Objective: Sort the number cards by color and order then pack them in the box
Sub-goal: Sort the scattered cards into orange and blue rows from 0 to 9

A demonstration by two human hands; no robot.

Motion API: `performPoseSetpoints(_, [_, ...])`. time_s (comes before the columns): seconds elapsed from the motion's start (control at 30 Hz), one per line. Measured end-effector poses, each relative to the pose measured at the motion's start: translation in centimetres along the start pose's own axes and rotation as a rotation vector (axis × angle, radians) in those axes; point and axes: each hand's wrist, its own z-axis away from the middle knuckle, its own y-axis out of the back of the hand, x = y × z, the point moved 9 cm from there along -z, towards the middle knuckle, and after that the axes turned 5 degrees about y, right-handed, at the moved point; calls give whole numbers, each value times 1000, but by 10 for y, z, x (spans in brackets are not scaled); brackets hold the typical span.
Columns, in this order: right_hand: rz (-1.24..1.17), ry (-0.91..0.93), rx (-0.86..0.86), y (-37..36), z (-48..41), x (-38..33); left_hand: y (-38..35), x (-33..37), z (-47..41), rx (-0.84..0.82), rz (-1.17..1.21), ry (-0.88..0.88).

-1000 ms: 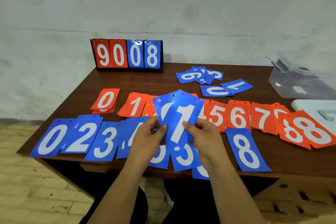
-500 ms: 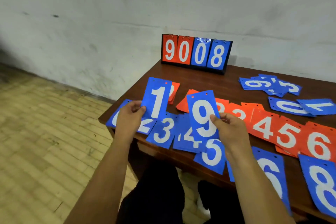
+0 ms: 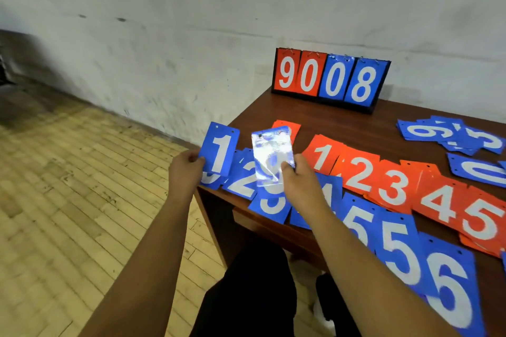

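Both hands raised apart, left hand (image 3: pixel 186 169) pinching blue 1 card (image 3: pixel 219 152), right hand (image 3: pixel 297 179) pinching glare-washed card (image 3: pixel 272 153).

One scoreboard (image 3: pixel 331 82) at the table's (image 3: pixel 356 123) far edge shows four digits, two red and two blue. The left hand (image 3: pixel 184 168) holds one blue 1 card (image 3: pixel 220 152), and the right hand (image 3: pixel 297 180) holds one glare-washed card (image 3: pixel 271 156). Along the near edge lie at least seven blue row cards (image 3: pixel 397 252), with six red stacks (image 3: pixel 391 186) behind them; the cards in the far-right blue heap (image 3: pixel 449 134) cannot be counted.

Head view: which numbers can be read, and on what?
"9008": scoreboard.
"1": blue card, left hand.
Unreadable from glare: shiny card, right hand.
"2", "4", "5", "5", "6": blue row.
"1", "2", "3", "4", "5": orange row.
"0": lone blue card.
Too blurred: far blue pile.
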Motion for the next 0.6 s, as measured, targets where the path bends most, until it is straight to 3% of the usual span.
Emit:
performPoseSetpoints(0.17, [170, -3, -163, -45, -12, 11, 5, -12, -1, 23, 27, 11])
performPoseSetpoints(0.3, [257, 2, -110, -26, -13, 28, -2, -10, 2, -17, -18, -37])
performPoseSetpoints(0.6, [-18, -81, 7, 37, 5, 64, -49, 2, 31, -98, -233, -162])
